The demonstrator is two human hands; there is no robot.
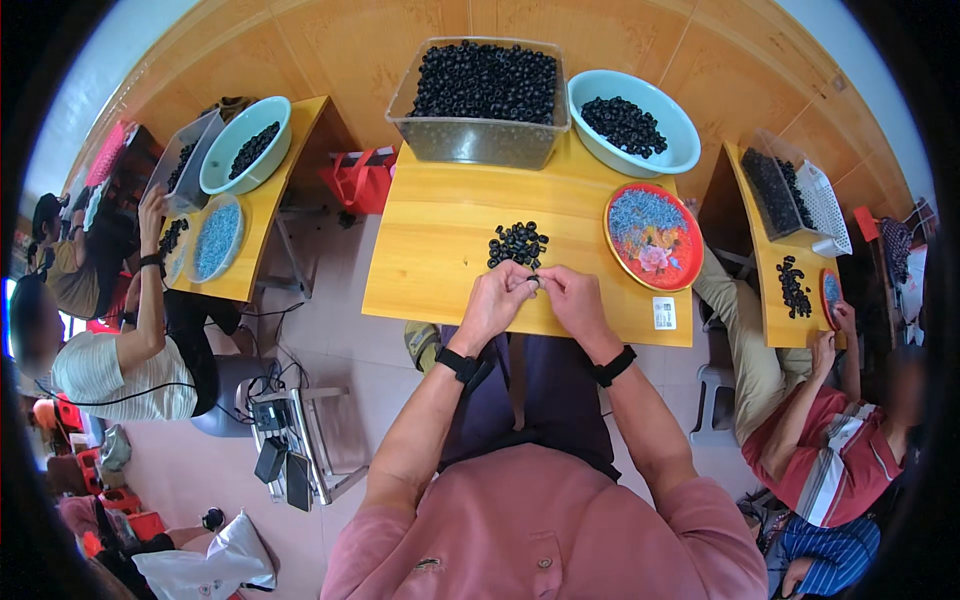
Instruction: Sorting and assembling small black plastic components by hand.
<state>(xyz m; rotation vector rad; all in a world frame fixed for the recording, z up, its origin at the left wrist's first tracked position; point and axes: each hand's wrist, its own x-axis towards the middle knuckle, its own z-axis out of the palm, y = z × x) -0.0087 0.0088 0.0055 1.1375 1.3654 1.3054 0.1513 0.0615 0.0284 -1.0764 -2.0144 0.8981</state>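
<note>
My left hand (pixel 502 302) and my right hand (pixel 574 303) meet at the near edge of the yellow table (pixel 440 240), fingertips pinched together. Between them shows a small round black plastic part (pixel 534 281), gripped by the left fingers. The right fingertips press against its right side; whether they hold a further tiny piece is hidden. Just beyond my fingers lies a loose pile of similar black parts (pixel 518 243). To the right of my hands, a red floral tray (pixel 688 262) carries many small, thin bluish pieces (pixel 645 212).
A clear bin (pixel 480 143) full of black parts and a light-blue basin (pixel 682 150) holding more stand along the far edge. A white label (pixel 664 313) lies at the near right corner. People work at side tables, left (pixel 262 215) and right (pixel 775 260). A metal stool (pixel 310 440) stands lower left.
</note>
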